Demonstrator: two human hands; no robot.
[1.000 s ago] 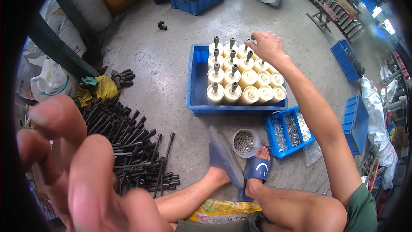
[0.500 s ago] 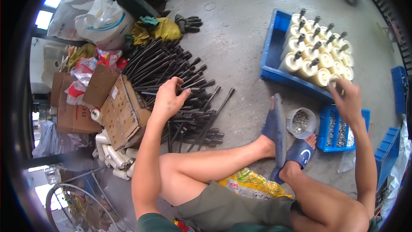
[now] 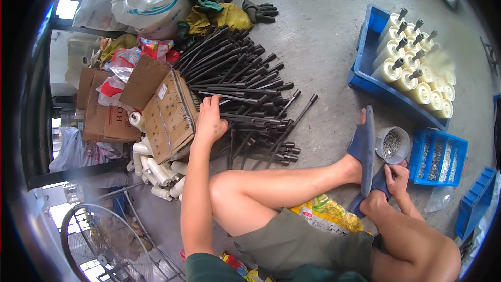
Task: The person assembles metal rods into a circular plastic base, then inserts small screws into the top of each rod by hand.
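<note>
Head view: central black rods (image 3: 245,81) look stiff, best held mid-shaft; left hand's (image 3: 210,124) and right hand's (image 3: 398,178) grip unclear.

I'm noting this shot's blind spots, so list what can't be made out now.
All in the head view:
- Left hand: its back hides whether the fingers grip a black rod.
- Right hand: its curled fingers hide whether they hold anything.
- Metal pieces in the round tub: too small to tell their shape.
- Far-right cream rollers: partly lost in blur.
- Fan: cut off by the lower edge.
</note>
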